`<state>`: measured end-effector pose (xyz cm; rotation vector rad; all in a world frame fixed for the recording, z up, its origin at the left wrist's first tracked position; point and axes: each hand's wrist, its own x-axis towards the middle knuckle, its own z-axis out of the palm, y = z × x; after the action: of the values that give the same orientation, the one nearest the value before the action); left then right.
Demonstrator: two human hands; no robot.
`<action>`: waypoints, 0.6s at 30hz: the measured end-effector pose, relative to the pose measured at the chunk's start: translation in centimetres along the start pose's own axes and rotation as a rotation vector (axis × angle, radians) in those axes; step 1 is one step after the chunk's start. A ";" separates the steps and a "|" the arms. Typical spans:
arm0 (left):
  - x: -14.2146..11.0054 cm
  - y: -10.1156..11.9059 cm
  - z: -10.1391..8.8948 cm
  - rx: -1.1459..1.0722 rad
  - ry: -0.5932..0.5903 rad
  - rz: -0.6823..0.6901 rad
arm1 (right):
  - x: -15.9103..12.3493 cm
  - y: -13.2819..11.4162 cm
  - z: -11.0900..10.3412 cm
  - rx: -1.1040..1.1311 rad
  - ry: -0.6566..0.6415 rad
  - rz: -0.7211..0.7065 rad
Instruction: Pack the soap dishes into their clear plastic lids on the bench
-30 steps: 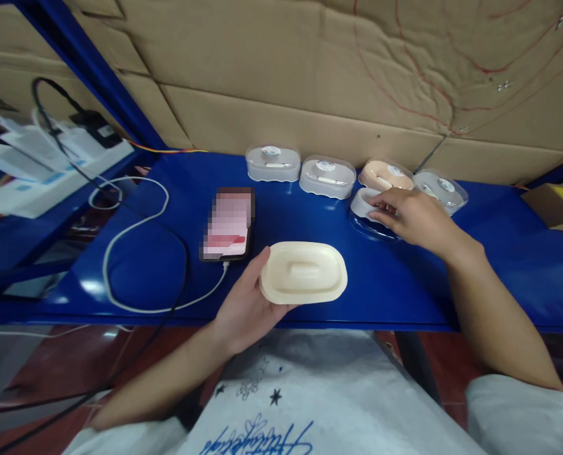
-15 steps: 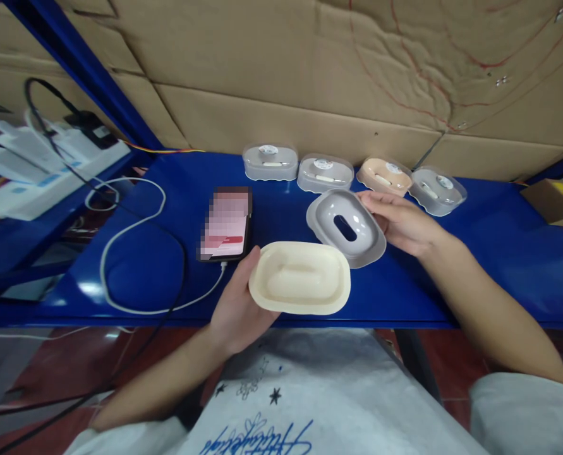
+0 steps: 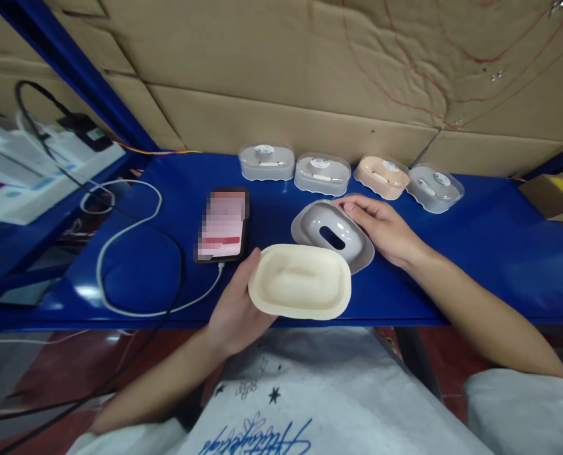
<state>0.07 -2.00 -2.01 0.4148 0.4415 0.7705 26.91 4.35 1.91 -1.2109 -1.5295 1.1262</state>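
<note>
My left hand (image 3: 240, 308) grips the left end of a cream oval soap dish (image 3: 300, 284), thumb on its rim and fingers underneath. The shallow hollow of this dish faces up, and a raised ridge runs along its middle. In my right hand (image 3: 380, 226) is a grey soap dish (image 3: 314, 221) with a wavy rim and an oval slot through its bottom, held by its upper right edge. The grey dish is tilted and sits just behind the cream one, which hides its near edge. Both are above the blue table (image 3: 272, 218).
Along the cardboard wall (image 3: 262, 107) stand several clear-lidded soap boxes, among them a grey one (image 3: 266, 170) and a peach one (image 3: 380, 180). A phone (image 3: 222, 224) on a white cable (image 3: 103, 253) lies left. Further left is a loaded power strip (image 3: 11, 202); a cardboard box (image 3: 549, 197) stands right.
My right hand has brought the grey soap dish left and slightly nearer, partly behind the cream one. The left hand with the cream dish has hardly moved.
</note>
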 end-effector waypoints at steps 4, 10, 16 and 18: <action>0.2 0.0 -0.1 -0.015 -0.029 -0.038 | -1.2 -0.8 0.3 -0.282 0.099 -0.300; 0.3 0.0 0.0 -0.026 -0.049 -0.045 | -4.0 -1.5 2.6 -0.649 -0.048 -0.955; 0.1 -0.2 0.3 -0.011 -0.065 -0.008 | -4.9 -0.9 4.3 -0.696 -0.162 -1.102; 0.0 -0.4 0.2 -0.002 -0.061 0.035 | -5.0 -1.0 4.4 -0.710 -0.201 -1.121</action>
<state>0.39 -2.29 -2.02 0.4438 0.3767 0.7898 23.28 -1.25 1.42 -0.4166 -2.3794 -0.0675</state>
